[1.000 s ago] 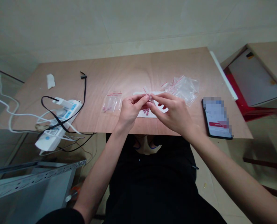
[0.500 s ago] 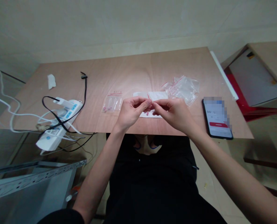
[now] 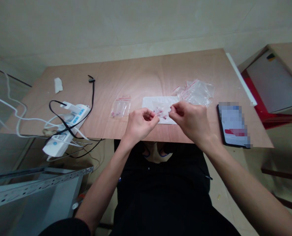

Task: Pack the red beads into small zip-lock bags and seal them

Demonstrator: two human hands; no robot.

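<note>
My left hand (image 3: 142, 123) is closed in a pinch on the edge of a small clear zip bag (image 3: 162, 107) with a red strip. My right hand (image 3: 189, 116) is also pinched, just to the right of the bag; whatever its fingertips hold, if anything, is too small to make out. Beneath the hands lies a white sheet (image 3: 171, 120) with a few small pinkish-red pieces (image 3: 164, 117) on or just above it. Left of my left hand, another zip bag (image 3: 120, 107) with small reddish pieces in its lower corner lies flat on the table.
A pile of clear zip bags (image 3: 197, 93) lies behind my right hand. The phone (image 3: 234, 127) rests near the table's right front edge. At the left are a white power strip (image 3: 66, 131) with tangled cables and a white scrap (image 3: 58, 85).
My hands, whose fingertips met before, have moved apart. The small zip bag now shows between them at my left fingertips. The whole view has shifted slightly.
</note>
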